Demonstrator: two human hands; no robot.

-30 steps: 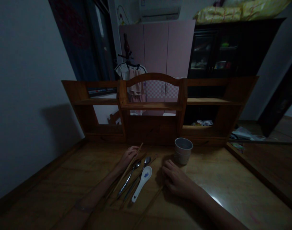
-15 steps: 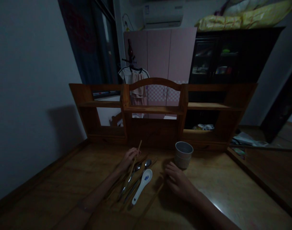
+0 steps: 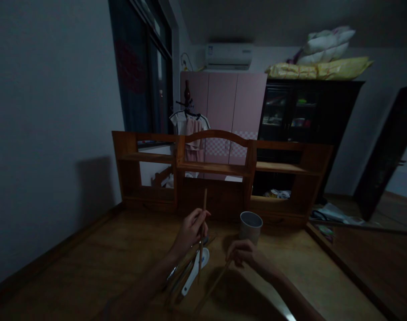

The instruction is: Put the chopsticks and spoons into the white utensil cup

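left hand [image 3: 190,232]: closed around upright chopstick [image 3: 205,200]
right hand [image 3: 245,256]: pinching slanted chopstick [image 3: 213,285]
cup [image 3: 250,225]: just above right hand
spoon [image 3: 194,271]: below left hand, partly hidden

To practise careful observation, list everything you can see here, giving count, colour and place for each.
table: one, brown wood, foreground
shelf unit: one, brown wood, back of table
cup: one, pale grey, on table before shelf unit
ceramic spoon: one, white, on table left of cup
upright chopstick: one, light wood, above ceramic spoon
slanted chopstick: one, light wood, right of ceramic spoon
wardrobe: one, pink, far wall
cabinet: one, dark, right of wardrobe
bedding bundles: several, yellow and white, atop cabinet
air conditioner: one, white, above wardrobe
left hand: one, gripping upright chopstick
right hand: one, gripping slanted chopstick
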